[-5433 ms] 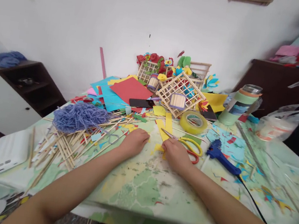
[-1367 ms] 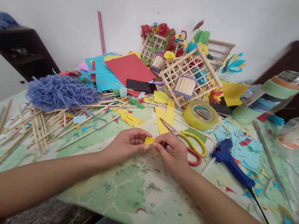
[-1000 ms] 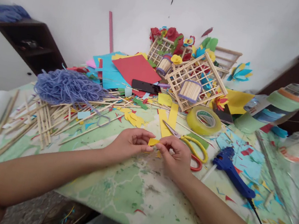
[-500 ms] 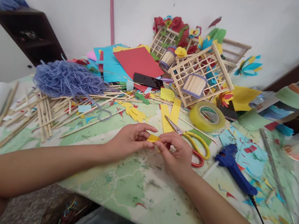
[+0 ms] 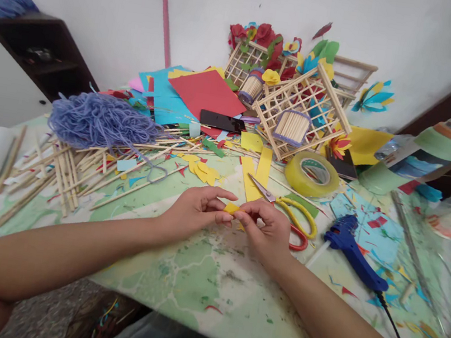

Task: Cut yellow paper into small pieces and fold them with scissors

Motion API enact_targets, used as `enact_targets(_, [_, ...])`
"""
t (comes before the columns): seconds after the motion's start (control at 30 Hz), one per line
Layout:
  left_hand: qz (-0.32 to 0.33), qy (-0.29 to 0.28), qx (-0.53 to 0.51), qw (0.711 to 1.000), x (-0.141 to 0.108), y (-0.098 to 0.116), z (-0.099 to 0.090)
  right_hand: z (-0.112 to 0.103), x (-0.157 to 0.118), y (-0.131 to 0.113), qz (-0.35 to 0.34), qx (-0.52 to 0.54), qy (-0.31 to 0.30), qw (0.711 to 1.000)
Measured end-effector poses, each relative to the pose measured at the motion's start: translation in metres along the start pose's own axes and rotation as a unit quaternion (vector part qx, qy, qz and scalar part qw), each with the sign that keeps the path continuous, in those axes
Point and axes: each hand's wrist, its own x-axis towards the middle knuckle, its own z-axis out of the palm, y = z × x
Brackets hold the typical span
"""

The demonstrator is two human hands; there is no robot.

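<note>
A small piece of yellow paper (image 5: pixel 231 208) is pinched between my two hands above the table's middle. My left hand (image 5: pixel 197 213) grips its left end with thumb and fingers. On the other end, the thumb and fingertips of my right hand (image 5: pixel 265 228) press together. Just behind the right hand lie scissors (image 5: pixel 263 187) with yellow and red handles, blades partly over yellow paper strips (image 5: pixel 264 166). Several cut yellow paper petals (image 5: pixel 202 170) lie beyond my left hand.
Blue yarn (image 5: pixel 103 122) and wooden sticks (image 5: pixel 65 179) cover the left side. A tape roll (image 5: pixel 313 175), a blue glue gun (image 5: pixel 354 253) and a green bottle (image 5: pixel 426 156) stand or lie to the right. Stick lattices (image 5: pixel 301 112) with paper flowers lean at the back, near a phone (image 5: pixel 222 121).
The yellow paper between my fingertips has tilted slightly and less of it shows. Both hands stay in nearly the same place; the view has shifted a little.
</note>
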Motion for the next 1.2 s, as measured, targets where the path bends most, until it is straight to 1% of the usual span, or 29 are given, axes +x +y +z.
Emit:
enact_targets(0.17, [0.011,0.005,0.008,1.0,0.0012,-0.0011,0.0009,0.0007,-0.0007,0.0032,0.028,0.009,0.007,1.0])
enact_targets(0.4, [-0.001,0.0,-0.03,1.0,0.0025,-0.0032,0.0,0.0003,0.0,0.0038,0.018,0.011,0.002,1.0])
enact_targets(0.7, [-0.009,0.009,-0.013,1.0,0.003,-0.0014,-0.0012,0.0016,-0.0009,0.0049,0.023,0.016,-0.002,1.0])
enact_targets(0.9, [-0.01,0.01,-0.012,1.0,0.0015,-0.0008,-0.0008,0.0033,0.0012,0.0025,0.055,0.052,0.014,0.997])
enact_targets(1.07, [-0.017,0.018,0.002,1.0,-0.0004,0.0006,0.0005,0.0028,0.0014,-0.0008,0.061,0.068,0.02,0.996])
enact_targets(1.2, [-0.016,0.013,0.007,1.0,0.0003,0.002,0.0002,0.0033,0.0026,-0.0006,0.08,0.109,0.025,0.991])
